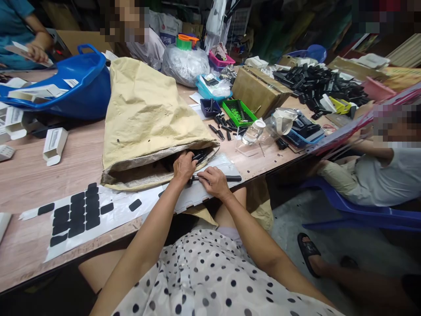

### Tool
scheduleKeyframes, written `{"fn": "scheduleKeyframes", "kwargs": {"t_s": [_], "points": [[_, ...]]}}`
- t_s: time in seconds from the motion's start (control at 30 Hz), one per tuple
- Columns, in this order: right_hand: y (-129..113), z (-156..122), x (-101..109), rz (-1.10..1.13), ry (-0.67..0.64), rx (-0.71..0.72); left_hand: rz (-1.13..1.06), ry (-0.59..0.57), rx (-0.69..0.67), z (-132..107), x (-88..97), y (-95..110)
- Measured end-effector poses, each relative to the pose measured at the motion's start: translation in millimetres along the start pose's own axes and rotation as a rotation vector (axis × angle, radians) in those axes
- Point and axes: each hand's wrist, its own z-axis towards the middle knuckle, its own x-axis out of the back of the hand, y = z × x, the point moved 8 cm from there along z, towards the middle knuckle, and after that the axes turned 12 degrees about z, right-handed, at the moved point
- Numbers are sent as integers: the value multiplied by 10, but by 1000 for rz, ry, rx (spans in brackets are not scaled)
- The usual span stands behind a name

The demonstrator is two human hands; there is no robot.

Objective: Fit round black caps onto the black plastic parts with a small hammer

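My left hand (184, 167) reaches into the mouth of a big tan sack (144, 109) lying on the table. Its fingers are curled and partly hidden, beside black stick-like parts (199, 156) inside the sack; what they grip cannot be made out. Just to the right, my right hand (215, 181) is closed around a long black rod (234, 178) with a light metallic section near its left end. The rod lies low over a white sheet (226, 164) at the table's front edge. To the left, black rounded stickers (78, 213) sit in rows on a white backing sheet (59, 250).
Small black parts lie around a green tray (238, 113) and a clear jar (253, 133). Behind are a cardboard box (258, 90) and a heap of black parts (319, 85). A blue basin (82, 94) and white boxes (55, 145) stand left. Other people sit around.
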Motion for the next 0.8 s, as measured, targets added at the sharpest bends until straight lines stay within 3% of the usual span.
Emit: {"fn": "scheduleKeyframes", "kwargs": {"t_s": [0.1,0.23,0.43,0.6,0.8], "points": [[-3,3,5,2,3,1,3,0,5,-44,28,-10],[-13,2,18,-1,18,12,-34,104,-80,-260,208,-69],[-7,-11,28,13,33,11,-147,164,-120,-854,403,-529],[5,-17,24,14,41,21,-171,122,-89,-1193,319,-878],[17,-18,31,20,47,23,-191,79,-96,-1225,174,-952]]}}
